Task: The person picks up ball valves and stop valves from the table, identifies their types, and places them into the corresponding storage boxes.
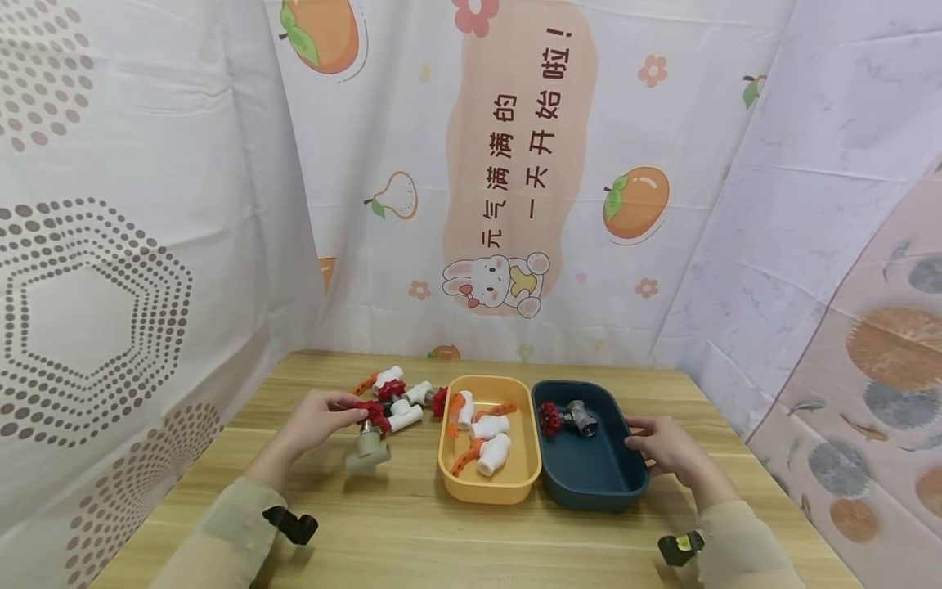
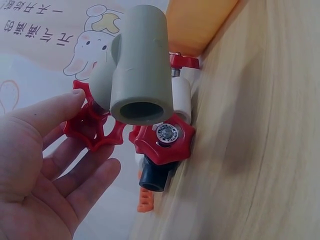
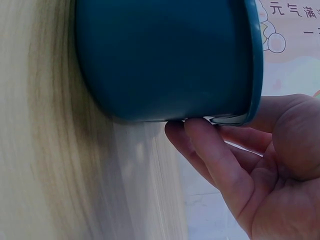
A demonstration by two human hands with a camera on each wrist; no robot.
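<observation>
A: What is filling the space, biggest first?

B: A wooden table (image 1: pixel 383 532) is spreading under everything. On it a yellow tray (image 1: pixel 489 494) is sitting, with a blue tray (image 1: pixel 599 470) standing just to its right.

A: And the hands?

B: The right hand (image 1: pixel 668 448) is gripping the blue tray's wall on the side away from the yellow tray, thumb over the rim, fingers pressing outside. The left hand (image 1: pixel 318 425) is reaching in left of the yellow tray, pinching a grey valve (image 1: pixel 369 451) by its red wheel (image 2: pixel 114 136).

A: Where is that valve exactly?

B: It is hanging just above the table, left of the yellow tray, its pipe end pointing down. Several more valves, including a black one (image 2: pixel 156 175), are lying between it and the yellow tray or farther back.

A: How is it likely to handle?

B: It is looking stiff, fairly light and hardly fragile, with the metal stem probably adding some weight. The smooth pipe may be slipping in dry fingers; the wheel's bumpy edge is offering better hold, though it could be turning under load. Cupping the thick pipe joint would be steadier.
</observation>
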